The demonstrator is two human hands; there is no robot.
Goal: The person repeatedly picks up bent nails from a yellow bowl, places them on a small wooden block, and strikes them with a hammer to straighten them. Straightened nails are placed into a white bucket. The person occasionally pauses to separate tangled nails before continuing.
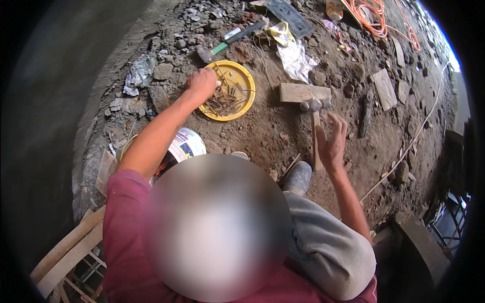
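Note:
My left hand (202, 84) is over the left rim of a round yellow plastic lid (249, 94), its fingers curled and the thumb tip inside the rim. Whether it grips the rim or a nail is hidden. Several rusty nails (227, 104) and bits of bent wire lie in the lid. My right hand (334, 142), slightly blurred, hovers with fingers apart beside the wooden handle of a hammer (316, 140). The steel hammer head (314, 105) rests against a short wooden block (303, 92) on the dirt.
A claw hammer (218, 49) with a green and black handle lies beyond the lid. A white printed bucket (189, 142) stands under my left arm. Crumpled plastic (295, 58), stones, a wood scrap (384, 89) and an orange cord (369, 19) litter the ground. My boot (298, 176) is near the hammer handle.

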